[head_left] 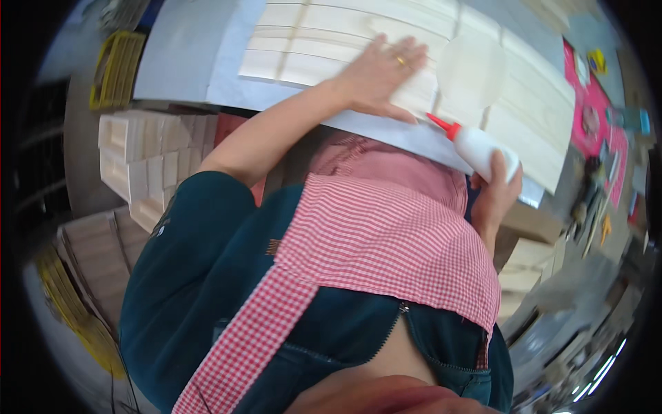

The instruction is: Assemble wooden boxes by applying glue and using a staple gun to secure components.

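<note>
Pale wooden panels (317, 45) lie side by side on the white work surface (183, 52) in front of me. My left hand (383, 76) rests over the panels with its fingers spread and nothing in them. There is a ring on one finger. My right hand (498, 190) is wrapped round the lower end of a white squeeze bottle (479, 148) with a red pointed nozzle. The bottle is tilted, its tip pointing left over the near edge of the panels, close to my left thumb. A pale oval patch (472, 69) shows on the panels beyond the bottle.
Stacked wooden boxes (148, 162) stand to my left, with a yellow crate (118, 69) behind them and another yellow crate (76, 310) lower down. At the right are a pink sheet (586, 114), a small yellow item (596, 62) and several tools. More wooden pieces (527, 265) sit beside me.
</note>
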A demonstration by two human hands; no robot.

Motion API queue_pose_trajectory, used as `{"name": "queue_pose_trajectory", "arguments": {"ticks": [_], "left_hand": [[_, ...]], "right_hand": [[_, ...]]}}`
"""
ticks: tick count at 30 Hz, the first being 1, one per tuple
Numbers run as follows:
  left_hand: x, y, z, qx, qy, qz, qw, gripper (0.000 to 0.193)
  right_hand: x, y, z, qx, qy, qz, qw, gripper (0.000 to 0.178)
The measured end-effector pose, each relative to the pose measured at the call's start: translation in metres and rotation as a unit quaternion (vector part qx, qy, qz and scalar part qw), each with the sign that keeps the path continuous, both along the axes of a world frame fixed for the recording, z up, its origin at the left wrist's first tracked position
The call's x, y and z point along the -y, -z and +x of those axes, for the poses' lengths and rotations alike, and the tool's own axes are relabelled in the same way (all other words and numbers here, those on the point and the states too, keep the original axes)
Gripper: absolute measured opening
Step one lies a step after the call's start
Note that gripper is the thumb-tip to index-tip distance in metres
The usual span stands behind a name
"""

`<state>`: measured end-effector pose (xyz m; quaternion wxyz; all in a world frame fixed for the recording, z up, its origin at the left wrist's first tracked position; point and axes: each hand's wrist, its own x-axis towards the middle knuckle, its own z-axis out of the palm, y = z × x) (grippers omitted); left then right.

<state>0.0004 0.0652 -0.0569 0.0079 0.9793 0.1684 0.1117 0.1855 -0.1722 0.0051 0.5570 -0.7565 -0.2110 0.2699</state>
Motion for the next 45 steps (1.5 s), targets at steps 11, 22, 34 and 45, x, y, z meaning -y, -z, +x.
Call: {"name": "queue_pose_trajectory", "arguments": {"ticks": [11,22,34,45], "left_hand": [[-0.149,-0.013,-0.141,0.080,-0.216,-0.002,0.973,0.064],[-0.183,0.022,-0.133,0.046,-0.286,-0.001,0.957,0.051],[-0.184,0.006,-0.131,0.066,-0.278,-0.072,0.956,0.051],[-0.139,0.008,-0.168,0.043,-0.231,-0.040,0.971,0.053]], "right_hand": [[-0.177,-0.010,-0.048,-0.007,-0.103,0.138,0.985,0.050],[-0.328,0.019,-0.100,-0.027,-0.088,0.125,0.988,0.051],[-0.333,0.024,-0.109,0.019,-0.088,0.064,0.994,0.055],[-0.270,0.015,-0.131,0.003,-0.142,0.044,0.989,0.051]]}}
